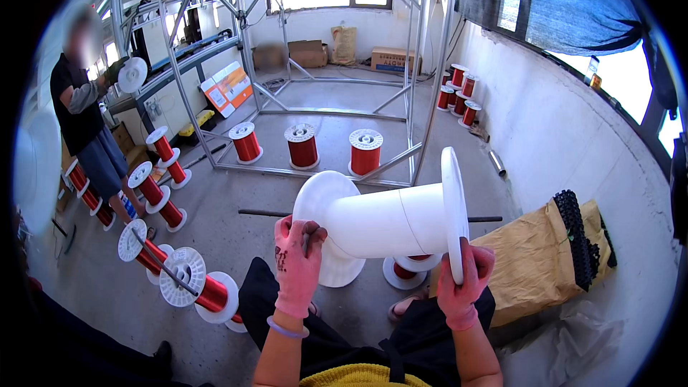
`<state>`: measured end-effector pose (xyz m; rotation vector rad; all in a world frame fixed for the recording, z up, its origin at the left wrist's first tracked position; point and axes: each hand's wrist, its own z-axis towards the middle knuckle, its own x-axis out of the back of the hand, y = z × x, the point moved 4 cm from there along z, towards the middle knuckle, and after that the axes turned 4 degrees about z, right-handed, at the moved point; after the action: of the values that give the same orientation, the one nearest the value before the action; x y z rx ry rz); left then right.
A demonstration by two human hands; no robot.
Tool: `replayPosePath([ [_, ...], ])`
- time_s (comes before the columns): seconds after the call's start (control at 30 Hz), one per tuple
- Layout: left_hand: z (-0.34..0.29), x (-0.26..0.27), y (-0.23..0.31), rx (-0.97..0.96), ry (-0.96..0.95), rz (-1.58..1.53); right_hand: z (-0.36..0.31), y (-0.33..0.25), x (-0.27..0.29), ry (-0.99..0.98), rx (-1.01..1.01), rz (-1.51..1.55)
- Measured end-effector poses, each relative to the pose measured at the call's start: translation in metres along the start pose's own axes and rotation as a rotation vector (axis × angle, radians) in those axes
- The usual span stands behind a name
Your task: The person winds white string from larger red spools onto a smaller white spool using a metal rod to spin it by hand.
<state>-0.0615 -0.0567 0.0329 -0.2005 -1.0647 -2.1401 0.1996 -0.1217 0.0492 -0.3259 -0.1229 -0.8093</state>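
Observation:
A large white plastic spool [390, 218] with a bare barrel lies crosswise in front of me. My left hand [297, 265], in a pink glove, has its fingers curled at the rim of the left flange. My right hand [464, 283], gloved alike, grips the lower edge of the right flange. A dark rod [486, 219] sticks out beyond both flanges; the barrel hides its middle. Thin dark lines cross the barrel; whether they are wire or seams I cannot tell. Below the spool, a copper-red wire spool [403, 274] is partly hidden.
Copper-red wire spools stand ahead [302, 147], at left [211, 294] and by the right wall [459, 93]. A metal frame [326, 175] rises ahead. At left a person [86, 100] holds a white disc [132, 75]. Brown wrapping paper [530, 265] lies at right.

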Motion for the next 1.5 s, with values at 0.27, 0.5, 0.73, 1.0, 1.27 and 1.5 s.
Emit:
replayPosePath([
  [0.27,-0.001,0.002,-0.02,0.369,-0.131,-0.186,-0.018,-0.008,0.005,-0.016,0.062,-0.035],
  [0.5,-0.003,0.007,-0.011,0.398,-0.181,-0.226,-0.038,-0.004,0.011,-0.012,0.069,-0.035],
  [0.73,0.009,0.024,0.0,-0.086,0.109,0.011,-0.006,0.051,0.048,-0.067,-0.562,0.543],
  [1.0,-0.01,0.01,0.011,-0.337,0.105,0.105,0.132,0.14,-0.08,-1.24,-0.559,-0.232],
  [1.27,-0.022,0.01,-0.017,-0.473,0.178,0.121,0.062,0.143,-0.153,-1.625,-1.03,0.441],
  [1.5,-0.026,0.017,-0.018,-0.607,0.246,0.174,0.045,0.139,-0.18,-1.77,-0.871,0.185],
])
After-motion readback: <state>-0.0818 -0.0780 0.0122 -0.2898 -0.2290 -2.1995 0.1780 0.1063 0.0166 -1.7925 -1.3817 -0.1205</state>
